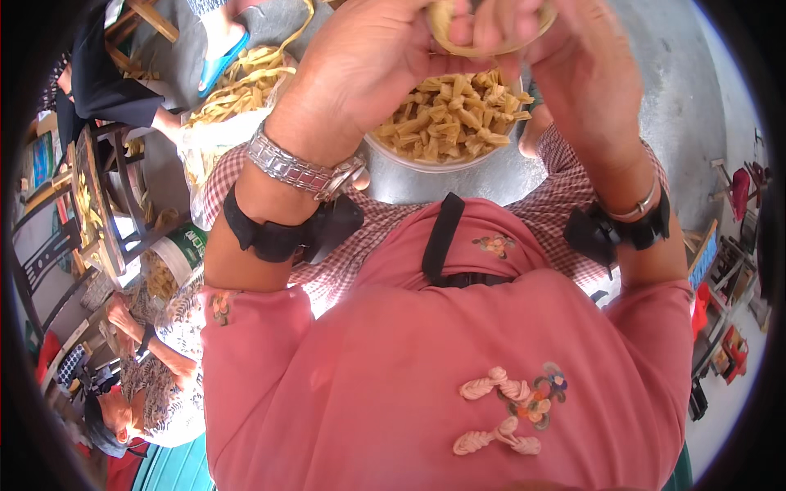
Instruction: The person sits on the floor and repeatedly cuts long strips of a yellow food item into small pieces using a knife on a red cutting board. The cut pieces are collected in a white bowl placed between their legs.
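Note:
My left hand (362, 67), with a metal watch on its wrist, grips a pale yellow strip (443, 38) that looks like dried plant fibre. The strip bends in a curve around the fingers. From the other side my right hand (583, 73) holds the same strip; its fingertips are blurred and partly cut off by the top edge. Below both hands stands a round white tub (424, 164) between my knees. It is full of short, knotted-looking pieces (457, 119) of similar yellow material. My hands hide the tub's far side.
Left of the tub, long loose strips (245, 86) lie in a clear plastic bag (224, 132). Another person (153, 393) sits at the lower left by a tipped bucket (175, 255) of pieces. A wooden chair (110, 202) and a blue-slippered foot (222, 61) are farther left.

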